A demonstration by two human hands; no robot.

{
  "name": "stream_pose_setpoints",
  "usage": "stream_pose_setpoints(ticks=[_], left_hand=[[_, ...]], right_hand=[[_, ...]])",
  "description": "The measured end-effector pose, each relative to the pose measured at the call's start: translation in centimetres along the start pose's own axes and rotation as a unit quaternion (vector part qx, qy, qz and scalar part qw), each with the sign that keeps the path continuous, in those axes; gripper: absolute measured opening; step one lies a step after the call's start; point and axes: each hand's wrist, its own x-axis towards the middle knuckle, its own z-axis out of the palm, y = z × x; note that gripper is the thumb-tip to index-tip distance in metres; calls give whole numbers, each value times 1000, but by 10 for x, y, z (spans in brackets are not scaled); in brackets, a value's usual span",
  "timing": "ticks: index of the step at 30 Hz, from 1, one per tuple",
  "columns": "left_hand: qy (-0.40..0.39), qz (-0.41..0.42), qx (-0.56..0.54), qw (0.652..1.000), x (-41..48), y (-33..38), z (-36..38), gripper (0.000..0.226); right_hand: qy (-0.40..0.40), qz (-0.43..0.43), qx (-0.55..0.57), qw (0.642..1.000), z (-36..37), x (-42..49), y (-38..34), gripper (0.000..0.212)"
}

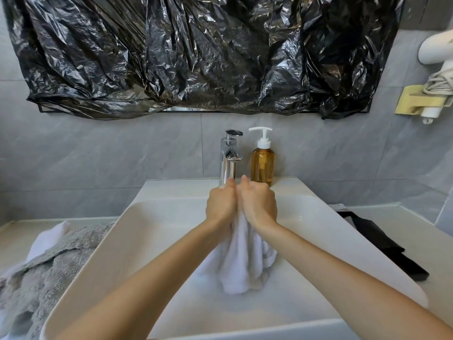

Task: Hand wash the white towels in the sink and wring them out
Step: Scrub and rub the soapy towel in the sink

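Both fists, left hand (221, 204) and right hand (259, 204), grip white towel (241, 261).

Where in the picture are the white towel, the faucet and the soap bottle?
white towel (241, 261), head view, on the hanging folds below the hands.
faucet (228, 165), head view, on the chrome body.
soap bottle (262, 168), head view, on the amber body.

My grips (241, 204) hold the towel (241, 261) over the sink (137, 241); tap (229, 158) and soap bottle (262, 165) at twelve o'clock, towel pile (49, 261) at nine.
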Motion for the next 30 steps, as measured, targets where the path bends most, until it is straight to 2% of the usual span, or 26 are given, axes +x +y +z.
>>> stream_pose_setpoints(ticks=[2, 5, 7, 9, 11, 14, 17, 20, 23, 26, 30], left_hand=[[-15, 30, 12, 999, -3, 2, 3, 60], [-80, 85, 38, 992, -7, 5, 2, 74], [-85, 119, 89, 985, -5, 7, -3, 63], [-32, 133, 146, 980, 1, 6, -10, 48], [-3, 111, 148, 983, 6, 4, -13, 43], [12, 55, 86, 995, 11, 0, -13, 40], [33, 3, 19, 999, 10, 2, -12, 39], [13, -38, -49, 998, 3, 8, -9, 26], [-26, -37, -72, 996, -4, 15, -4, 23], [-82, -9, -60, 995, -10, 18, 4, 31], [-130, 52, 8, 990, -2, 20, -6, 64]], right_hand=[[3, 5, 3, 1000, -3, 10, 5, 44], [-11, 25, 28, 999, -10, 26, 13, 43], [-19, 36, 91, 995, -17, 36, 17, 44], [-28, 40, 155, 987, -25, 35, 15, 44], [-60, 28, 185, 980, -26, 28, 11, 38], [-85, -4, 120, 989, -12, 7, 4, 40], [-30, -40, 7, 999, 4, -13, -4, 45], [1, -37, 7, 999, 7, -10, -12, 51], [18, 20, 13, 1000, 3, 11, -9, 49], [-1, 37, 20, 999, -4, 27, 3, 45], [-21, 53, 135, 989, -18, 45, 5, 37]])
